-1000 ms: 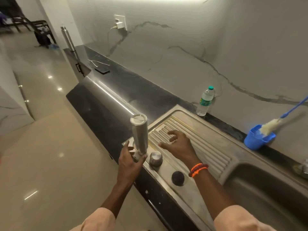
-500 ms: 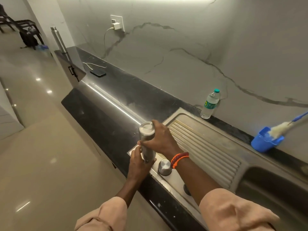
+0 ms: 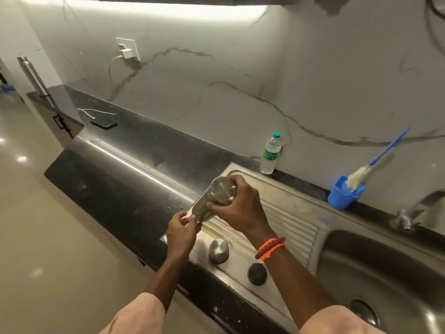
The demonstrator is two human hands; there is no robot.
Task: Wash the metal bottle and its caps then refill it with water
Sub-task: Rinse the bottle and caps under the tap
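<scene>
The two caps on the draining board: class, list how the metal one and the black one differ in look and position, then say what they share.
1. The metal cap is shiny silver; the black cap is dark and dull.
2. The metal cap stands taller and domed; the black cap looks lower and flatter.
3. The metal cap lies nearer the left hand; the black cap lies nearer the sink.

Shared: both are round, rest on the draining board, and neither is held.

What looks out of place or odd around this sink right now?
Nothing spilled or broken. The metal bottle is held tilted in both hands over the drainboard, and its steel cap and black cap sit loose near the front edge.
</scene>
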